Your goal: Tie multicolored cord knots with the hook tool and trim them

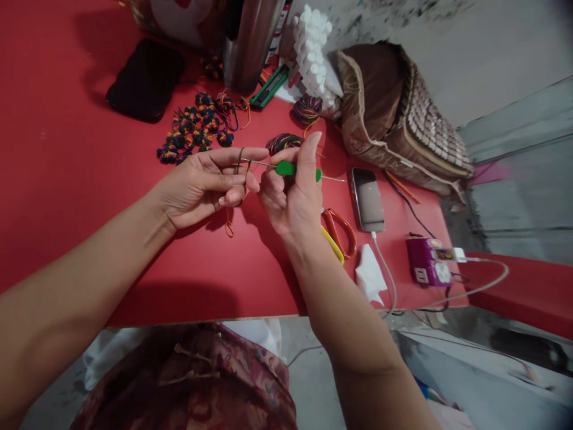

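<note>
My right hand (293, 191) grips a crochet hook by its green handle (285, 168), the thin metal shaft pointing left. In my left hand (210, 182), dark yarn (240, 161) is looped round the index finger and pinched near the thumb tip. The hook's tip meets the yarn beside that finger. An orange yarn end (229, 226) dangles below my left hand. Just beyond my hands lie a dark multicoloured yarn bundle (284, 142) and a second yarn bundle (307, 109). Several small dark and orange yarn pompoms (190, 128) sit behind my left hand.
Scissors (341, 234) with red and yellow handles lie right of my right wrist, near a plugged-in phone (367, 200) and crumpled white paper (370, 275). Farther back are a black phone-like slab (147, 80), a green cutter (269, 88), a metal flask (250, 45) and a brown bag (380, 95).
</note>
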The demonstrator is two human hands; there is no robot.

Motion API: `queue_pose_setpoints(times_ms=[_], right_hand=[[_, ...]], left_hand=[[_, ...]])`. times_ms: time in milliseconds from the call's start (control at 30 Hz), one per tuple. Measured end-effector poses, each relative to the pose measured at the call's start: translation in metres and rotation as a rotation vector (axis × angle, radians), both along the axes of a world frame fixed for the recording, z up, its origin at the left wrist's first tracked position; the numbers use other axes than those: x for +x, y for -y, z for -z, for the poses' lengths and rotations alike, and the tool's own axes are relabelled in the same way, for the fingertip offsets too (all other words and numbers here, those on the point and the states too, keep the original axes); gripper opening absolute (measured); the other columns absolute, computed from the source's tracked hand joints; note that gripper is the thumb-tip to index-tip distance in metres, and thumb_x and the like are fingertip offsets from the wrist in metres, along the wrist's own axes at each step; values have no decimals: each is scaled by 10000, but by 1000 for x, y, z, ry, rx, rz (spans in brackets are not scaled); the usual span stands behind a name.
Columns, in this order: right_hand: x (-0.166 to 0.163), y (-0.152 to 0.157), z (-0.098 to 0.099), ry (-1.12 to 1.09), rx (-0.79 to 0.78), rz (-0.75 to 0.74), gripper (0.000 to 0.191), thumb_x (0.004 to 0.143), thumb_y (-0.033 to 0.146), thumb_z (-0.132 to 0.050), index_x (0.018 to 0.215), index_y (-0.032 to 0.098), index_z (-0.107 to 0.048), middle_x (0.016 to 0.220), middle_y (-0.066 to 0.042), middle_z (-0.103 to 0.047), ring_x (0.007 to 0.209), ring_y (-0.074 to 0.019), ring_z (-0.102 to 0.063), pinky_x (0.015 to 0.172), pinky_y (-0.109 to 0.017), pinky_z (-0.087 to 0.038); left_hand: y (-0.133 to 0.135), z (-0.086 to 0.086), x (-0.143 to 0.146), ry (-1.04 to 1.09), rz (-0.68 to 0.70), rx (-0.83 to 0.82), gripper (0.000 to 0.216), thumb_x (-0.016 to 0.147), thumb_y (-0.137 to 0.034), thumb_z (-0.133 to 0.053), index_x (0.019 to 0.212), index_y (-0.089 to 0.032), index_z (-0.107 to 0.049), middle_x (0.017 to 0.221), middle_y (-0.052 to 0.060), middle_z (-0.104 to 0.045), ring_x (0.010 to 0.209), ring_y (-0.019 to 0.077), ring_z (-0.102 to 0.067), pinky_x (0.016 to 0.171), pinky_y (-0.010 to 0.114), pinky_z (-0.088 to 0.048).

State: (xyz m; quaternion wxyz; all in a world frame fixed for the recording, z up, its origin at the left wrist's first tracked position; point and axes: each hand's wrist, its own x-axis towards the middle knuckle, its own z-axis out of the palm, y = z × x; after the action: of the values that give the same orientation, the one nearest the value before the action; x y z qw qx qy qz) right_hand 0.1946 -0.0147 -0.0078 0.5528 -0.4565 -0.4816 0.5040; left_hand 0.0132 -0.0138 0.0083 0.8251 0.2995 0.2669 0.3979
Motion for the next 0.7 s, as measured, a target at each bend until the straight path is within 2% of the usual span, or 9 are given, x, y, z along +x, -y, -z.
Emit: queue_pose_setpoints(times_ms=[100, 233, 433, 600, 700], right_hand=[[-1, 0, 6, -3, 55, 37, 901, 906, 1140, -274, 872, 309, -623, 512, 94, -420, 349, -113, -274, 322, -281, -280], [-3, 2, 8, 47, 107, 129, 848, 1001, 1051, -327, 901, 294, -695, 529, 73, -463, 353, -118, -343, 334, -275, -310], [2, 5, 17, 176, 194, 97, 718, 1018, 994, -480, 1007, 316, -718, 619, 46, -565, 430, -132, -420, 411, -311, -400], [-1, 12, 8, 192, 160, 89, 620, 1032, 948, -566, 1089, 349, -719, 668, 46, -612, 499, -140, -465, 447, -314, -403], [-3, 15, 1, 139, 225, 106, 583, 994, 929, -664, 1005, 354, -760, 623, 55, -577, 485, -147, -485, 447, -322, -423]], left_hand=[[0, 3, -1, 5, -22, 26, 331, 879, -1, -862, 1129, -210, -920, 862, 40, -837, 561, 96, -663, 523, 167, -556], [2, 4, -1, 16, -39, 55, 374, 884, 14, -832, 1171, -207, -921, 886, 28, -857, 600, 101, -700, 543, 158, -542], [2, 3, 1, 9, -94, 84, 387, 904, 52, -760, 1158, -197, -914, 855, 15, -860, 604, 92, -716, 596, 163, -558], [2, -3, 2, -28, -100, 40, 333, 902, 34, -790, 1173, -133, -888, 844, 60, -854, 580, 116, -714, 498, 159, -510], [3, -4, 4, -28, -139, 35, 319, 879, 57, -784, 1124, -122, -882, 815, 65, -842, 552, 99, -691, 491, 143, -509]])
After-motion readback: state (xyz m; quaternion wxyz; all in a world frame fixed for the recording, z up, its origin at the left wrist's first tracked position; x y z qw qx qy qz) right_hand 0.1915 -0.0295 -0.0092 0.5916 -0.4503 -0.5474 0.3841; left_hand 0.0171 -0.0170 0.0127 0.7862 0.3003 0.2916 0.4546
